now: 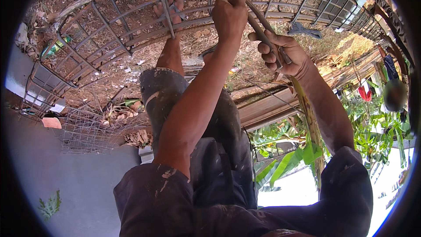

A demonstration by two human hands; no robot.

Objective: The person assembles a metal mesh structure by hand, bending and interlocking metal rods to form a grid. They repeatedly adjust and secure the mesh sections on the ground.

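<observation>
A long cage of steel rebar [165, 6] with bent stirrups arches across the top of the view. My left hand [230, 16] is closed at the cage's bars, near its middle. Its fingertips and whatever they pinch are hidden. To its right, my right hand [287, 55] is wrapped round the two long handles of metal pincers [258, 30], which stand slightly apart. The pincers' head reaches up beside my left hand at the bars, and its jaws cannot be made out.
My bare foot [175, 6] stands on leaf-strewn ground beyond the near bars. A dark cloth [304, 30] lies by the cage at right. Grey concrete blocks [41, 81] show near the cage's left end. Wire mesh [90, 134] lies at left, and a plant stem [309, 123] rises near my right forearm.
</observation>
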